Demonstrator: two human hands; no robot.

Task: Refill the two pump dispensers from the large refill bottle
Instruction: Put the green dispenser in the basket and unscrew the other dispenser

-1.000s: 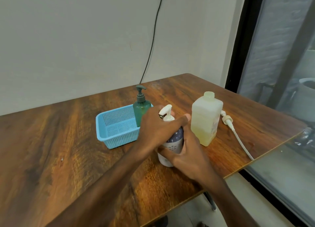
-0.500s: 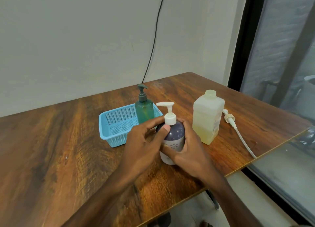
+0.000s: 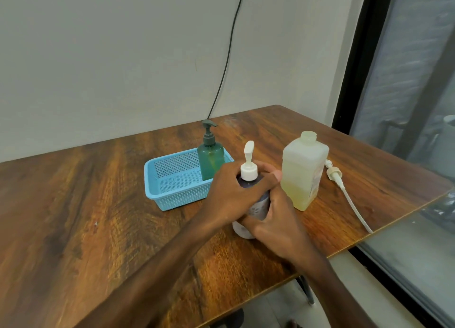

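A dark purple pump dispenser (image 3: 258,205) with a white pump head (image 3: 249,166) stands on the wooden table (image 3: 98,217) in front of me. My left hand (image 3: 234,194) grips its shoulder just below the white collar. My right hand (image 3: 278,219) wraps around the lower body from the right. A green pump dispenser (image 3: 211,159) stands upright in the right end of a blue basket (image 3: 172,194). The large translucent refill bottle (image 3: 304,170), uncapped and holding yellowish liquid in its lower part, stands just right of my hands.
A white pump with a long tube (image 3: 344,189) lies on the table right of the refill bottle, reaching toward the table's right edge. A black cable (image 3: 226,56) hangs down the wall behind. A window (image 3: 418,106) runs along the right side.
The white pump nozzle has turned from pointing left to pointing away from me. My left hand moved up from the bottle's front to grip around its neck.
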